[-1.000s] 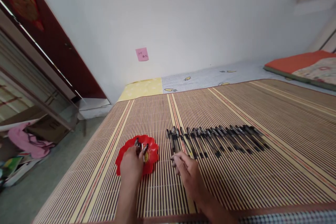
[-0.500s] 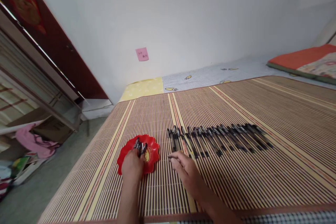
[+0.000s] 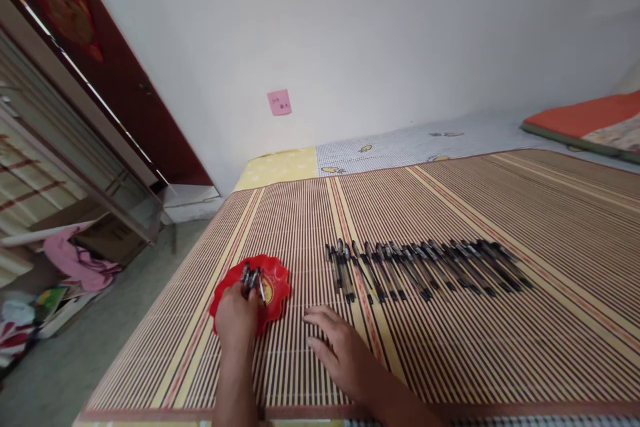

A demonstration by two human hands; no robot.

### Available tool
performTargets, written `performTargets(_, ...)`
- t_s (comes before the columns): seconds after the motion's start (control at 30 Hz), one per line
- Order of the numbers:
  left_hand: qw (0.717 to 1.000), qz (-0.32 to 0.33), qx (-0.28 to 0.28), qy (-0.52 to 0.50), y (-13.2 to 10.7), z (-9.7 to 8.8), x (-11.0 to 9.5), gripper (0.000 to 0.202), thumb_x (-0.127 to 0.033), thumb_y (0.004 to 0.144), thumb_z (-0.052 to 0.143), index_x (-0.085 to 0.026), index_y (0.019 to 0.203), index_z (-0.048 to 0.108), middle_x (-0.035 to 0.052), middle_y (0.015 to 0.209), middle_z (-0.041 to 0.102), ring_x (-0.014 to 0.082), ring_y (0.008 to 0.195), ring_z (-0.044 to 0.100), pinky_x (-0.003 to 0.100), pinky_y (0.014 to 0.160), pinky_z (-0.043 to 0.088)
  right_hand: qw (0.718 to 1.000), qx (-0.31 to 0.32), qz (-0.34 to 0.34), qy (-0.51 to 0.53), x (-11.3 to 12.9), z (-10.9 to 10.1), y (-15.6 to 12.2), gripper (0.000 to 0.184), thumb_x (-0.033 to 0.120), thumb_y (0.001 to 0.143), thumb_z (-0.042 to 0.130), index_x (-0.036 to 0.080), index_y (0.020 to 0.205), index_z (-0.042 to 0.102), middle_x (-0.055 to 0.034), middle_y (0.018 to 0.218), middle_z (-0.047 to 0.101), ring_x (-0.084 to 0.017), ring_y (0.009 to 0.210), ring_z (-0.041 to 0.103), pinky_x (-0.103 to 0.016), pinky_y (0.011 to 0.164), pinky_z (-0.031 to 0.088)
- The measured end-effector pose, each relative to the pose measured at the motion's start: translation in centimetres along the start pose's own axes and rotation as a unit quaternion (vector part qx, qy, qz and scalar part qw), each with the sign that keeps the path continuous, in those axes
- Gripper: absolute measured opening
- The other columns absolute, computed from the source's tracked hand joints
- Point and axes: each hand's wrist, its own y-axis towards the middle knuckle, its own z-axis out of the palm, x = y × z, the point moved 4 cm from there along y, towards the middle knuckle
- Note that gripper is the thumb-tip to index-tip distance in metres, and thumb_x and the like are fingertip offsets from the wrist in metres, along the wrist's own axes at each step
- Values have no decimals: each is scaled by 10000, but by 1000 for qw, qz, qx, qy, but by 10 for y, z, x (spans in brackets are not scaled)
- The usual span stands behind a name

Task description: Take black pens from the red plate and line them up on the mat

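My left hand (image 3: pixel 234 321) sits on the 1 red plate (image 3: pixel 278 278), clenched around a bunch of pens (image 3: pixel 251 277), 3 or 4, pointing away from me. My right hand (image 3: pixel 341 351) lies open and empty on the bamboo mat (image 3: pixel 450 347). The row of pens (image 3: pixel 425 270), roughly 17 and too packed to count surely, lies ahead-right of it and nearer it than the left, long axes running away from me.

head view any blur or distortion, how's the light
Head view: wide-angle warp, the cabinet leans and the mat stripes fan out; soft even light, faint shadow under the right hand; row of pens and the held pens in the left hand look sharp.
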Motion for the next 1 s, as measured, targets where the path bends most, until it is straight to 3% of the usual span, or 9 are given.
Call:
performTargets(0.07, 992, -5, -54, -110, -2, -10, -4, 190, -363, 844, 564, -188, 832, 637, 127, 894, 702, 308, 862, 670, 385, 725, 478, 999, -46, -7, 25, -2, -5, 1, 274, 220, 956, 502, 213, 1184, 654, -93, 1170, 668, -212, 1124, 616, -356, 992, 473)
performTargets(0.13, 958, 4, -52, -281, -12, -14, -21, 214, -412, 810, 610, -198, 814, 609, 70, 800, 687, 256, 777, 660, 352, 705, 487, 994, -92, 6, 67, -6, -13, 4, 245, 283, 973, 489, 209, 1120, 671, -75, 1032, 686, -204, 1003, 645, -331, 893, 498)
performTargets(0.2, 889, 35, 37, -455, -32, -8, -55, 256, -448, 801, 641, -203, 853, 587, 19, 739, 664, 195, 684, 636, 299, 647, 484, 982, -139, 42, 123, -13, -24, 6, 278, 365, 978, 486, 204, 1106, 673, -59, 942, 688, -195, 891, 653, -308, 796, 505)
performTargets(0.3, 777, 49, 208, -592, -76, 16, -113, 273, -435, 791, 687, -193, 846, 573, -16, 692, 627, 110, 546, 533, 218, 525, 412, 954, -211, 85, 195, -25, -46, 8, 366, 465, 963, 489, 184, 1120, 664, -40, 827, 669, -182, 750, 622, -289, 700, 493)
performTargets(0.4, 720, 25, 279, -635, -112, 41, -147, 302, -430, 758, 732, -184, 796, 560, -46, 634, 552, 78, 498, 438, 191, 471, 351, 938, -244, 100, 225, -34, -67, 8, 381, 508, 923, 534, 167, 1033, 665, -24, 773, 632, -181, 726, 597, -281, 671, 482)
performTargets(0.57, 745, 46, 277, -605, -124, 56, -154, 240, -389, 802, 693, -179, 796, 577, -45, 633, 522, 98, 560, 456, 204, 524, 382, 943, -265, 131, 152, -39, -87, 7, 334, 490, 847, 613, 186, 716, 571, 50, 594, 451, -133, 576, 460, -239, 526, 352)
performTargets(0.7, 754, 64, 275, -593, -122, 55, -155, 203, -369, 819, 666, -174, 807, 611, -17, 668, 575, 123, 629, 516, 224, 596, 425, 943, -276, 128, 138, -38, -86, 6, 356, 477, 864, 583, 210, 655, 475, 66, 589, 378, -121, 571, 399, -237, 520, 317)
performTargets(0.83, 738, 67, 297, -602, -126, 58, -158, 218, -384, 805, 675, -170, 809, 631, -2, 678, 604, 127, 632, 537, 221, 596, 431, 928, -311, 138, 150, -42, -87, 3, 379, 501, 892, 540, 220, 650, 459, 65, 577, 384, -123, 556, 394, -243, 516, 327)
performTargets(1.0, 704, 43, 361, -610, -130, 70, -155, 318, -466, 766, 707, -164, 813, 617, -40, 603, 562, 52, 413, 349, 182, 406, 259, 889, -383, 133, 215, -59, -110, 0, 334, 516, 869, 582, 209, 741, 562, 28, 618, 554, -141, 573, 507, -254, 558, 416)
